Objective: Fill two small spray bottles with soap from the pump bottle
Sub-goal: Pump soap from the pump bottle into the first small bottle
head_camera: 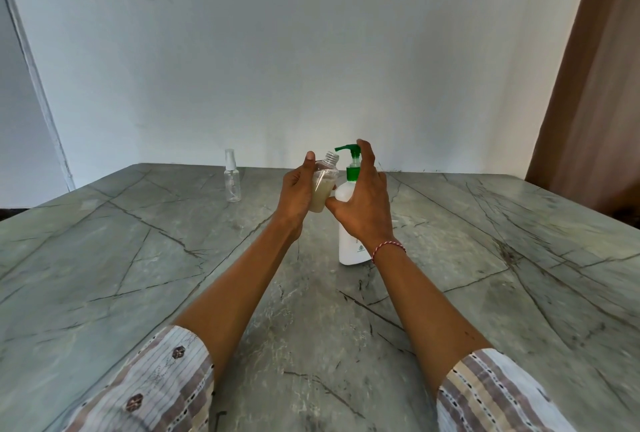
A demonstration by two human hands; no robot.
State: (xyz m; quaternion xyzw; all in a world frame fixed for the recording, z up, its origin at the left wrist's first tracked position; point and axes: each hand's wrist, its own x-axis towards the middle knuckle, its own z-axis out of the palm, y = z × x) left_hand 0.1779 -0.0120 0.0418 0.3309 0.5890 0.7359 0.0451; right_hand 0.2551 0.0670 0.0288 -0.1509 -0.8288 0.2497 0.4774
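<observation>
Your left hand (297, 193) wraps the small clear bottle (323, 185), held tilted beside the green pump (346, 148), with its threaded neck uncapped and beige liquid inside. Your right hand (363, 203) clasps the smooth white pump bottle (349, 244), which stands on the veined grey marble table (138, 258). Its tiny green logo (361, 248) is unreadable.

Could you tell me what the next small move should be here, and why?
Probably press the green pump head down with the right hand, whose forefinger lies on it. The left hand holds the small clear bottle tilted, its open mouth just under the spout, and it is only partly filled, while the pump bottle stands on the table.
</observation>
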